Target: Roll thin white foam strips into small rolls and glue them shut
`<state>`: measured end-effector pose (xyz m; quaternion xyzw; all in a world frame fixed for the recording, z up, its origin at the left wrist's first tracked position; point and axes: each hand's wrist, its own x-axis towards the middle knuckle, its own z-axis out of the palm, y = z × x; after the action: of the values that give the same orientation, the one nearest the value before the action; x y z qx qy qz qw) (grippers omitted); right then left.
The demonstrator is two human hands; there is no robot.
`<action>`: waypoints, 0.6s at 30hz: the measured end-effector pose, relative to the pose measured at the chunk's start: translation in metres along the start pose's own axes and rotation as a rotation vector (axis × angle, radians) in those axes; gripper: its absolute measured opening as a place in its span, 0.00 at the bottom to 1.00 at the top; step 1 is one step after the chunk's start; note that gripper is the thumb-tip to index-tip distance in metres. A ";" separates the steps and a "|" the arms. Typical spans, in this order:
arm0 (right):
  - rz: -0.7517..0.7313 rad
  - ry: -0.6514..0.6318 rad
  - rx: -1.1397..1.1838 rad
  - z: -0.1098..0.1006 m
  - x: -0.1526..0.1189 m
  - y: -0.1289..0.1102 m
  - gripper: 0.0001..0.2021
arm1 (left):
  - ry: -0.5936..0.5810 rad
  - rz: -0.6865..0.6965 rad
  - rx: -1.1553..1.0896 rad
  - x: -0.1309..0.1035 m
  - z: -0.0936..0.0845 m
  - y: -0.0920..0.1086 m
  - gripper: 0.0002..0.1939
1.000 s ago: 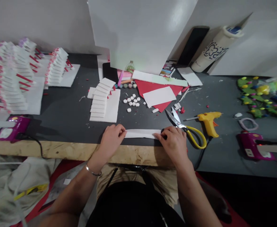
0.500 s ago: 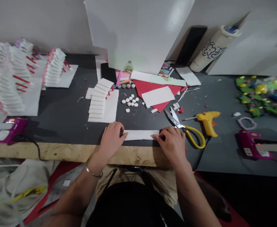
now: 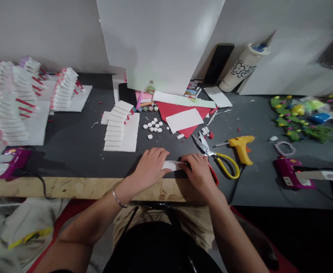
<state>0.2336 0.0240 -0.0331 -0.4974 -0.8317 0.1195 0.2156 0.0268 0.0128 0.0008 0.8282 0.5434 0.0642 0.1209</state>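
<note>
Low over the table's front edge, a white strip (image 3: 172, 165) of paper or thin foam spans the gap between my hands. My left hand (image 3: 151, 165) grips its left part, fingers on top and thumb at the near edge. The right end is pinched in my right hand (image 3: 198, 170), where the strip looks tilted or bent. Both hands cover much of it. Beside my right hand lie scissors (image 3: 226, 163) with yellow handles and a partly hidden red object (image 3: 213, 175). Beyond my left hand stands a small white stair model (image 3: 113, 131) on a white base.
Small white discs (image 3: 152, 127) and a red sheet (image 3: 189, 131) lie ahead. A yellow glue gun (image 3: 242, 148) rests at right, near a purple power socket (image 3: 290, 174). Finished-looking stair models (image 3: 13, 110) stand at left. A phone (image 3: 219, 64) and bottle (image 3: 240, 70) lean at the back.
My hands have come closer together, the left one moving right along the strip. Less of the strip shows, and it no longer lies flat. The camera view has shifted slightly.
</note>
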 end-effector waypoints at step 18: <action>0.256 0.056 0.752 -0.001 0.083 -0.038 0.20 | 0.372 -0.492 -1.702 0.042 -0.001 -0.031 0.25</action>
<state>0.1699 0.0787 0.0035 -0.4867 -0.6548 0.4281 0.3888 0.0164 0.0635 -0.0076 0.2956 0.4847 0.5495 0.6130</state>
